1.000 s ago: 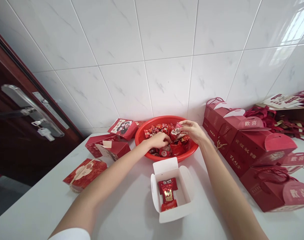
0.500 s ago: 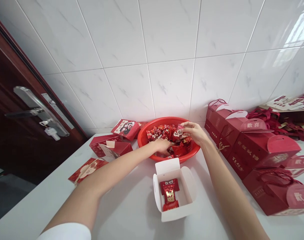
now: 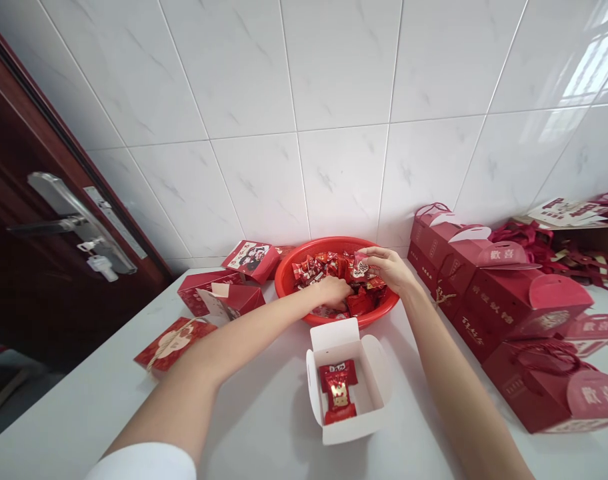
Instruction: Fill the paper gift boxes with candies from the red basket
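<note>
Your right hand has its fingers pinching a wrapped candy at the red basket's two o'clock; your left hand's grip is hidden, can't tell. The open white box sits at six, likely for short reaches.

In a red basket, a heap of glossy wrapped candies, mostly red, a pink-and-white one at the right. Just in front, an upright white box, flaps open, red sweets along its left side.
</note>
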The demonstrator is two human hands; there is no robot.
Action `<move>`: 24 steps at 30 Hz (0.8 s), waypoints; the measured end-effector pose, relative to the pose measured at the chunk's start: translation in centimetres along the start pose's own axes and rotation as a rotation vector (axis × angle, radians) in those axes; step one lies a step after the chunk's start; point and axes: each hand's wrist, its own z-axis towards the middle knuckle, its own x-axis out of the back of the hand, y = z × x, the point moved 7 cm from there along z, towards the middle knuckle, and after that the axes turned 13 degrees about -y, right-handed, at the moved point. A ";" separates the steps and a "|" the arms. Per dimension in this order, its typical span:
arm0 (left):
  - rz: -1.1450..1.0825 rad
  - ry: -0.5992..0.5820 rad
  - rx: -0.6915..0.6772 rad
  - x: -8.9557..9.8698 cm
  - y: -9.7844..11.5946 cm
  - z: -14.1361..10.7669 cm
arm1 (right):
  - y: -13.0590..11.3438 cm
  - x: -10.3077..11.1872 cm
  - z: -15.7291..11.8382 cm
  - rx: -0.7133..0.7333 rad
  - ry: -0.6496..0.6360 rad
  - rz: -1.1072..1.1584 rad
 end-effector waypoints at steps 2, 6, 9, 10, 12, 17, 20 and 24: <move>-0.052 0.004 0.021 0.1 -0.5 0.0 | -0.1 0.1 -0.1 0.023 0.018 0.001; -0.308 0.098 0.005 0.0 -3.0 -0.8 | -0.2 0.1 -0.1 0.047 0.019 0.029; -0.525 0.241 -0.066 0.1 -5.0 -2.0 | -0.2 0.3 0.0 0.051 0.030 0.037; -0.590 0.288 -0.073 0.1 -5.7 -2.5 | -0.1 0.4 0.0 0.048 0.036 0.032; -0.721 0.372 -0.068 0.0 -6.9 -3.3 | -0.1 0.4 0.1 0.040 0.030 0.030; -0.968 0.471 -0.114 -0.5 -8.2 -4.4 | -0.3 0.1 0.3 0.086 -0.015 0.013; -0.916 0.398 -0.143 -0.7 -8.2 -4.3 | -0.2 0.0 0.3 0.078 -0.031 0.005; -0.735 0.432 -0.030 0.3 -9.1 -4.2 | 0.0 0.1 0.3 0.055 -0.024 0.004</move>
